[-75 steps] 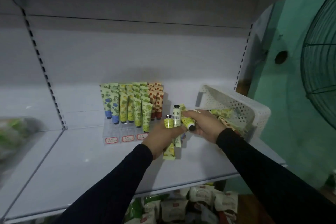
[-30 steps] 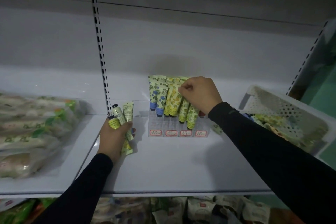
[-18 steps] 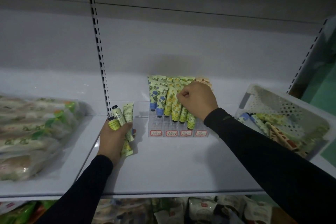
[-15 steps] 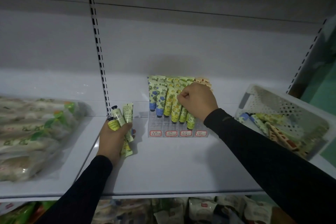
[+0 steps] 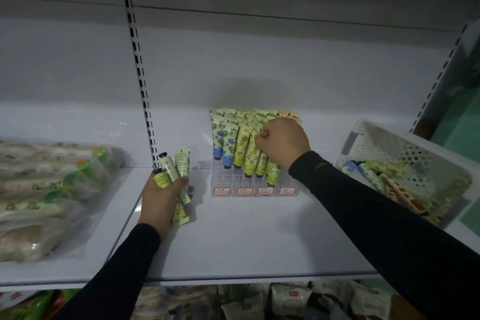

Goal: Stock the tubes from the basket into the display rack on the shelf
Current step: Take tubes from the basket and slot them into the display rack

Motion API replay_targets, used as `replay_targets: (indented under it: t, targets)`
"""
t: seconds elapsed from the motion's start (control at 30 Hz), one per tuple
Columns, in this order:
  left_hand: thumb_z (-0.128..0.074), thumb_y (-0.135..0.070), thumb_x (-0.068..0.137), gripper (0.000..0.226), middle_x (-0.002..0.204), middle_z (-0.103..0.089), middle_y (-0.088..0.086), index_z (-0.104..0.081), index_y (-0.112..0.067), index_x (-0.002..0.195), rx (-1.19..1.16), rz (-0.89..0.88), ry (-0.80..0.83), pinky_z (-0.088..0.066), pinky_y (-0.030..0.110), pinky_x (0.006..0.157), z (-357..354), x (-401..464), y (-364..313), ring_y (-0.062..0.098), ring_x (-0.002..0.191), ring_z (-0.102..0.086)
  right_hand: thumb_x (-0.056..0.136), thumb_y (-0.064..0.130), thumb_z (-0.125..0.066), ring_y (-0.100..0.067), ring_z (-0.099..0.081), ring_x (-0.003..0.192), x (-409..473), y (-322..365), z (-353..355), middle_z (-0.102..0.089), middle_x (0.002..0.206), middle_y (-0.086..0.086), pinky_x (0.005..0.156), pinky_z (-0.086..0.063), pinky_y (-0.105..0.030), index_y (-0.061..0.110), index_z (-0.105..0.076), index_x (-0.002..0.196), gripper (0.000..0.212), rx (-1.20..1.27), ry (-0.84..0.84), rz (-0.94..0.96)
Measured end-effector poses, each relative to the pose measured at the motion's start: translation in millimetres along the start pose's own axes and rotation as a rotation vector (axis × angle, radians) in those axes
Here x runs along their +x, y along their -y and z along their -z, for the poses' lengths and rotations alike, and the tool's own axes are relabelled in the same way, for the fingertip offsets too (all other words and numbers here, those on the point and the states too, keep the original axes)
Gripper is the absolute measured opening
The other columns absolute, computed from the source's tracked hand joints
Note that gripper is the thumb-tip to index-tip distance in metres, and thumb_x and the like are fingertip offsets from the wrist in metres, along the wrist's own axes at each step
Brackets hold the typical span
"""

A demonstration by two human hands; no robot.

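Left hand (image 5: 162,196): holds a small bunch of hand cream tubes (image 5: 173,167) just left of the rack.
Right hand (image 5: 281,141): fingers curled tight over the green tubes in the clear display rack (image 5: 253,184); cannot tell if it pinches one.
Basket (image 5: 426,149): white, far right on the shelf (image 5: 246,247), more tubes inside.
Left side: bagged snacks (image 5: 49,189).

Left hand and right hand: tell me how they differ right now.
The left hand grips a bunch of loose tubes low over the shelf; the right hand is a fist at the rack, its grip hidden. The left stays beside the rack; the right reaches over it. Both wear dark sleeves.
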State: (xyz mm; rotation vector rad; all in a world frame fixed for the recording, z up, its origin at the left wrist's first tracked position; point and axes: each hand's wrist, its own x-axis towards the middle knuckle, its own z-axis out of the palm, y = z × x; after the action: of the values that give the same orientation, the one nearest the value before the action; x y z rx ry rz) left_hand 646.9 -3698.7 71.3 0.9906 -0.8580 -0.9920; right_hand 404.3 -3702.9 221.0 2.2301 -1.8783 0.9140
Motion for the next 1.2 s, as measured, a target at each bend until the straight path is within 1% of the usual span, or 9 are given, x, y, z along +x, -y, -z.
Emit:
replay_targets:
  t: [0.13,0.3,0.47,0.73,0.8,0.87,0.97,1.1,1.2]
  targets:
    - [-0.070,-0.006,0.082,0.023,0.081,-0.073,0.009,-0.062,-0.007,0.104,0.006,0.004,0.001,-0.057,0.036,0.060,1,0,0,0.029,0.070,-0.072,0.085,0.017,-0.055,-0.014,-0.033,0.047,5,1,1,-0.033,0.050,0.001,0.052,-0.034,-0.027,0.017,-0.034,0.050,0.041,-0.001,0.032,-0.016]
    - [-0.069,-0.005,0.084,0.022,0.082,-0.073,0.009,-0.062,-0.006,0.105,0.011,0.004,-0.006,-0.057,0.035,0.059,-1,-2,-2,0.028,0.070,-0.072,0.087,0.016,-0.055,-0.017,-0.035,0.048,8,3,3,-0.034,0.052,-0.002,0.070,-0.052,-0.035,0.016,-0.033,0.050,0.044,-0.009,0.054,0.022]
    - [-0.068,-0.003,0.085,0.023,0.081,-0.073,0.009,-0.061,-0.005,0.107,0.014,-0.002,-0.010,-0.056,0.033,0.057,-3,-4,-4,0.028,0.070,-0.072,0.088,0.017,-0.057,-0.016,-0.041,0.050,10,3,1,-0.039,0.053,0.000,0.060,-0.045,-0.030,0.016,-0.037,0.049,0.043,-0.016,0.061,0.022]
    - [-0.068,-0.004,0.084,0.024,0.086,-0.072,0.013,-0.061,-0.004,0.107,0.016,0.003,-0.003,-0.056,0.033,0.058,-2,-4,-3,0.029,0.072,-0.072,0.088,0.021,-0.060,-0.019,-0.052,0.063,9,4,0,-0.045,0.055,0.006,0.063,-0.047,-0.028,0.022,-0.042,0.051,0.041,-0.031,0.055,0.004]
    - [-0.068,-0.005,0.084,0.024,0.085,-0.072,0.013,-0.061,-0.004,0.107,0.019,0.009,-0.003,-0.056,0.033,0.057,-2,-5,-3,0.029,0.072,-0.072,0.089,0.023,-0.059,-0.020,-0.055,0.065,8,4,0,-0.052,0.059,0.003,0.063,-0.048,-0.028,0.019,-0.050,0.055,0.035,-0.048,0.056,0.008]
    - [-0.068,-0.006,0.084,0.024,0.083,-0.073,0.011,-0.061,-0.005,0.107,0.014,0.011,0.001,-0.056,0.032,0.056,-2,-6,-4,0.029,0.072,-0.072,0.089,0.026,-0.059,-0.021,-0.062,0.073,7,4,1,-0.065,0.073,-0.001,0.068,-0.052,-0.030,0.013,-0.066,0.069,0.025,-0.055,0.060,0.011]
    - [-0.068,-0.005,0.084,0.023,0.083,-0.073,0.011,-0.062,-0.005,0.107,-0.001,0.017,0.003,-0.055,0.031,0.055,-2,-7,-6,0.027,0.071,-0.073,0.090,0.033,-0.061,-0.020,-0.064,0.080,6,3,1,-0.071,0.087,-0.003,0.074,-0.055,-0.035,0.012,-0.073,0.083,0.025,0.006,0.030,0.002]
    - [-0.068,-0.002,0.085,0.020,0.089,-0.074,0.013,-0.064,-0.007,0.104,-0.026,0.012,0.025,-0.056,0.031,0.058,-3,-10,-9,0.027,0.073,-0.073,0.091,0.043,-0.058,-0.013,-0.055,0.078,0,3,3,-0.058,0.087,0.004,0.068,-0.044,-0.028,0.019,-0.070,0.081,0.029,0.070,-0.082,0.031]
    - [-0.068,-0.002,0.085,0.017,0.092,-0.075,0.013,-0.067,-0.011,0.100,-0.028,0.018,0.082,-0.058,0.033,0.061,-4,-14,-11,0.030,0.078,-0.074,0.093,0.044,-0.057,-0.003,-0.048,0.066,-12,8,1,-0.052,0.071,0.011,0.062,-0.035,-0.022,0.023,-0.064,0.072,0.030,0.174,-0.079,0.118]
